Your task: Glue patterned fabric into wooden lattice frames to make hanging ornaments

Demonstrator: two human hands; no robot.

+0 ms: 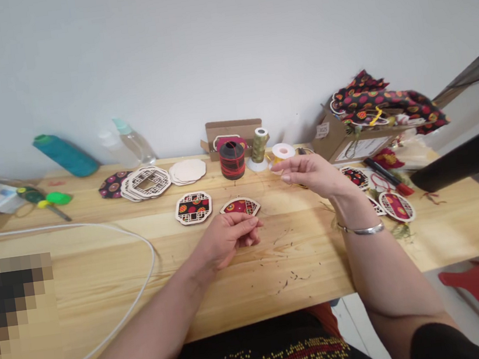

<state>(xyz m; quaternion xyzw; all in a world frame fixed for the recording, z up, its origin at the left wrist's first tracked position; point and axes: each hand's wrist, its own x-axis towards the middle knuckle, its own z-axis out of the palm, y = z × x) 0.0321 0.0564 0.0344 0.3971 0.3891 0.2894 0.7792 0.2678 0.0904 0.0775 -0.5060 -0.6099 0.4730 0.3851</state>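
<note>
My left hand (232, 236) is closed in a pinch over the middle of the table, just below a fan-shaped red ornament (236, 206); whatever is between its fingertips is too small to make out. My right hand (309, 173) is raised at the right, thumb and fingers brought together, near a white spool of yellow ribbon (283, 151); nothing clear shows in its grip. An octagonal ornament with patterned fabric (193, 208) lies left of the fan shape. Behind stand a red-and-black thread spool (232, 160) and a green-gold thread spool (260, 146).
At the right are a cardboard box (335, 137) with patterned cloth (388, 98) and finished ornaments (396, 206). Wooden frames (149, 182), a teal thread cone (66, 155) and bottles (132, 140) stand back left. A white cable (152, 255) curves across the left.
</note>
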